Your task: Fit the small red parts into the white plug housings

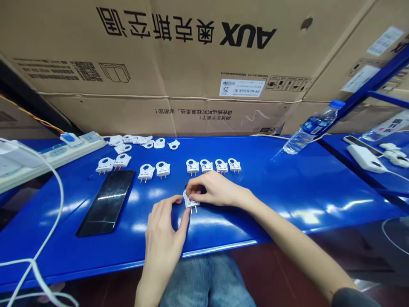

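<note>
A white two-pin plug (193,204) with a ring-shaped top lies on the blue table, its metal pins pointing toward me. My left hand (164,232) steadies it, thumb at the pin end and index fingertip at its left side. Over the plug's ring, my right hand (217,189) has its fingers curled in a pinch; what is between the fingertips is hidden. A tiny dark bit shows just above them. Beyond the hands stand several similar plugs (206,165) in a row, with red marks on some. Another pair of plugs (162,169) sits left of that row.
A black phone (107,204) lies at left, near a white power strip (57,157) and a looping white cable (60,200). White ring-shaped pieces (159,143) are scattered at the back. A water bottle (311,128) leans at right. Cardboard boxes (191,64) wall the far side.
</note>
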Tool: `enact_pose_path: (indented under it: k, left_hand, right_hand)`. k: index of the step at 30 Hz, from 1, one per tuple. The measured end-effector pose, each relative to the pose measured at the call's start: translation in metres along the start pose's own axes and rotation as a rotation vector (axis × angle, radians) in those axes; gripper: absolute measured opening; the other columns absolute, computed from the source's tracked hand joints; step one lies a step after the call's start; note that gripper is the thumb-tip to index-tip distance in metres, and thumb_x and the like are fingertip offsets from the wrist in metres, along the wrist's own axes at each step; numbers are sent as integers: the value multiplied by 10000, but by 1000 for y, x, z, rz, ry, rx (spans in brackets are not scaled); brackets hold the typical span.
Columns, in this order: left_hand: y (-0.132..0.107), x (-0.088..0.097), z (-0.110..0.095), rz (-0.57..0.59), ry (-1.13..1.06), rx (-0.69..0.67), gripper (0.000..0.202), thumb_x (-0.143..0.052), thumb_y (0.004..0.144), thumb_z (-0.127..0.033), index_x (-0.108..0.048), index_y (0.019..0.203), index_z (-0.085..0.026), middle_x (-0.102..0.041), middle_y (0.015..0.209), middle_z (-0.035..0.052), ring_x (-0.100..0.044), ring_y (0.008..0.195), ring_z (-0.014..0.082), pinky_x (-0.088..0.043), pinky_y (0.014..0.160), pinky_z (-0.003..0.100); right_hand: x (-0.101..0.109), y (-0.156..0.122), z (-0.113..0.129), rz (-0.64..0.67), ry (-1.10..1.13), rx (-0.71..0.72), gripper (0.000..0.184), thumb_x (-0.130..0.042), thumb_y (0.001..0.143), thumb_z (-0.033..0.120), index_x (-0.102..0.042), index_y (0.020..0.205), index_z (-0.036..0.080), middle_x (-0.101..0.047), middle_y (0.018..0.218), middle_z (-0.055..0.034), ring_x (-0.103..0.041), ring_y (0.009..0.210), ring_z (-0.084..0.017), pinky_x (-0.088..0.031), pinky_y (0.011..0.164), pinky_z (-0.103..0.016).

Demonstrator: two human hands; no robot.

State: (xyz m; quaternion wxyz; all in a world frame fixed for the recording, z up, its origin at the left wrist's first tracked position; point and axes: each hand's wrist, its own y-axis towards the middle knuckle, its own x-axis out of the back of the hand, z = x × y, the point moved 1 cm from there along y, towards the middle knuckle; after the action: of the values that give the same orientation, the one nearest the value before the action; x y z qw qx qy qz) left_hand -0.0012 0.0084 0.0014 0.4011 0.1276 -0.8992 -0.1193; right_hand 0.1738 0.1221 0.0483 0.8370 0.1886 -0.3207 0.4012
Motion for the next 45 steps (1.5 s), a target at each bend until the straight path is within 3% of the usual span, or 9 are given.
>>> enact_pose_path:
  k: [15, 20, 24, 28, 32, 45]
  left_hand:
    - [0, -1, -1, -1, 27, -26, 244, -545, 1005, -432, -624, 1154, -256, -713, 1123, 63, -645, 1098, 299, -483, 1002, 489]
    - [0, -1, -3, -74, 61, -59, 253, -546, 1005, -433, -644, 1154, -254, -656, 1256, 91, -590, 1214, 320, -482, 1042, 502]
    - [-1, -1, -2, -65, 84, -72, 257, -547, 1007, -427, -661, 1163, -258, -634, 1290, 94, -571, 1236, 326, -471, 1074, 531]
    - [-1, -2, -1, -53, 99, -73, 262, -548, 1009, -425, -670, 1174, -262, -631, 1298, 94, -570, 1242, 327, -477, 1075, 537]
    - [-1, -3, 0, -55, 92, -71, 248, -552, 1005, -418, -675, 1154, -263, -636, 1296, 93, -576, 1240, 326, -469, 1092, 541]
    - [-2, -1, 0, -28, 69, -37, 219, -571, 995, -426, -680, 1106, -271, -666, 1272, 79, -600, 1197, 317, -485, 1047, 516]
  right_hand:
    - [-4, 1, 2, -44, -196, 60, 107, -667, 995, 222, -769, 1015, 197, -726, 992, -41, -677, 875, -168, -486, 791, -276]
    - [-2, -1, 1, -60, -204, 60, 176, -613, 1025, 227, -754, 1130, 216, -722, 1031, -45, -675, 911, -176, -495, 824, -294]
    - [4, -4, 1, -123, -173, 63, 233, -638, 1017, 263, -701, 1235, 210, -724, 1082, -57, -675, 969, -193, -510, 874, -324]
    - [9, -6, 1, -70, -198, 48, 454, -792, 914, 431, -683, 1299, 216, -719, 1195, -86, -647, 1107, -258, -514, 956, -390]
    - [8, -6, 0, 4, -232, 62, 654, -857, 836, 494, -651, 1381, 197, -689, 1303, -124, -585, 1241, -317, -481, 1058, -469]
    - [2, -6, -1, 53, -237, 72, 659, -861, 816, 510, -677, 1358, 184, -670, 1290, -135, -569, 1232, -320, -504, 1029, -479]
